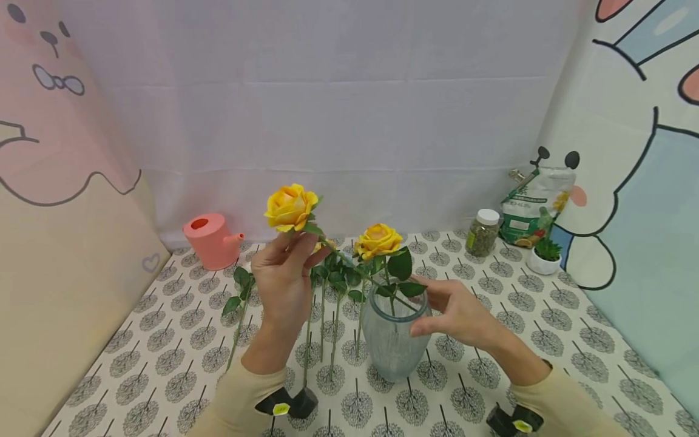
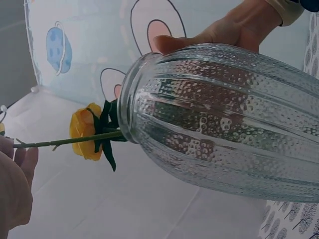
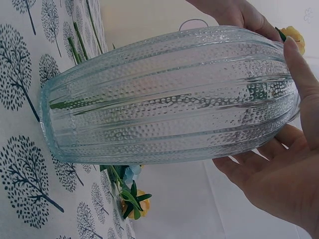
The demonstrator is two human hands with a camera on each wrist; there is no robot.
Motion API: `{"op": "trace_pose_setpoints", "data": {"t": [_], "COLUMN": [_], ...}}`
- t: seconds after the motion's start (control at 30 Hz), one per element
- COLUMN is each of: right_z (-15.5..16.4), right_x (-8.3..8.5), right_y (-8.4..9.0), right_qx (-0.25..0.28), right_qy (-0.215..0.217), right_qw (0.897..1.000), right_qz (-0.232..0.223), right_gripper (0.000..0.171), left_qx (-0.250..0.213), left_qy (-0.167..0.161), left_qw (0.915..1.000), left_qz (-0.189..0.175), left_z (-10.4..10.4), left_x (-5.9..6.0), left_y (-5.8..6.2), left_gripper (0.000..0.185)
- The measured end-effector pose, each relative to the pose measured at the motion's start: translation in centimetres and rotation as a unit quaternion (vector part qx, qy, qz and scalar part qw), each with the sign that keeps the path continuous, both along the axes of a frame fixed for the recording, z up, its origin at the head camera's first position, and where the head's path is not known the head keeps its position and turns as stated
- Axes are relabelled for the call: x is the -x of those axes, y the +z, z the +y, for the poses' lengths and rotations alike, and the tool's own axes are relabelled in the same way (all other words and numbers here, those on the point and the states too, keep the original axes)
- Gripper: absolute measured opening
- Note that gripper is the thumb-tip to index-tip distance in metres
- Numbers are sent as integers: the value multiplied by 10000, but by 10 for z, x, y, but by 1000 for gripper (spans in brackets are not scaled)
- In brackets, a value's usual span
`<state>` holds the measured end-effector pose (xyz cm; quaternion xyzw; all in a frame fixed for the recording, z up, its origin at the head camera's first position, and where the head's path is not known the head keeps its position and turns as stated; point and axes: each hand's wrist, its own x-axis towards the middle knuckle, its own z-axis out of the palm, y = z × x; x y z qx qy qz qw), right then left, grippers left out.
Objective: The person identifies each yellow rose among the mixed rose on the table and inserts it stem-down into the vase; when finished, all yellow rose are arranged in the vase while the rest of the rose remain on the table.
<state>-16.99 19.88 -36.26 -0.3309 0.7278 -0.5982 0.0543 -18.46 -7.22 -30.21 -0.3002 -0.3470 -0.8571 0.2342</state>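
Fingers (image 1: 297, 252) of left hand (image 1: 281, 285) pinch the rose (image 1: 290, 207) stem; right hand (image 1: 459, 312) cups the vase (image 1: 390, 343). Best: steady the vase, lower the stem straight into its mouth.

Cream long sleeves, black-and-yellow wrist cameras, bare hands (image 1: 284, 285).

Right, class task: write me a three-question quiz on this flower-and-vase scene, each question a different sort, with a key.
1. True or false: the left hand holds a yellow rose by its stem.
2. Which thing does the right hand touch? A) pink watering can B) glass vase C) white-lidded jar
3. Fill in: a second yellow rose already stands in the ____.

Key: 1 true; 2 B; 3 vase.
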Motion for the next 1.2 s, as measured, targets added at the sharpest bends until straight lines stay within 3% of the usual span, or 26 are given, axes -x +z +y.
{"op": "trace_pose_setpoints", "data": {"t": [0.3,0.6,0.77,1.2], "right_z": [0,1,2,0], "right_x": [0,-1,-1,2], "right_y": [0,-1,-1,-1], "right_qx": [-36,-161,-183,124], "right_qy": [-13,-169,-221,116], "right_qw": [10000,9997,9996,9998], "right_qz": [-31,-21,-43,56], "right_gripper": [90,90,90,85], "left_qx": [192,805,1213,1752], "left_qy": [1,434,579,341], "left_qw": [9993,9955,9899,9816], "left_qz": [-331,-244,-443,-679], "left_z": [13,25,29,37], "left_x": [3,3,2,1], "left_y": [-13,-20,-23,-32], "left_gripper": [36,42,40,29]}}
